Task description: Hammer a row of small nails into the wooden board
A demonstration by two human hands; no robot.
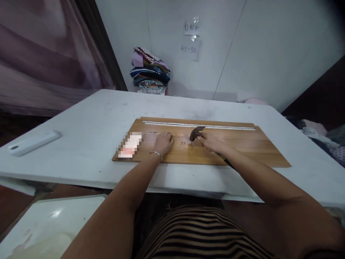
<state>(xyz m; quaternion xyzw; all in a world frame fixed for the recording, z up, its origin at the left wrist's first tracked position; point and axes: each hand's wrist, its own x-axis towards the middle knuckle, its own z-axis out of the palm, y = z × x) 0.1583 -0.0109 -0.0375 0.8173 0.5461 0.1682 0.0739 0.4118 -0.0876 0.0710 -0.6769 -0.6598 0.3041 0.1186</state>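
My right hand [211, 142] grips a claw hammer [196, 134] close to its dark head, and the handle runs back under the forearm. The head is right over a row of small nails [183, 143] standing in a brown wooden board [237, 151]. Whether it touches a nail is too small to tell. Palm down, my left hand [164, 141] lies on the board to the left of the nails, holding nothing that I can see. Beyond that hand, a few loose nails [152, 133] lie on the wood.
The board lies on a white table [81, 144]. A white strip with markings [199, 125] runs along its far edge, and a blurred label [130, 145] is at its left end. A white long object [35, 142] lies at left. Folded clothes [151, 72] are stacked by the wall.
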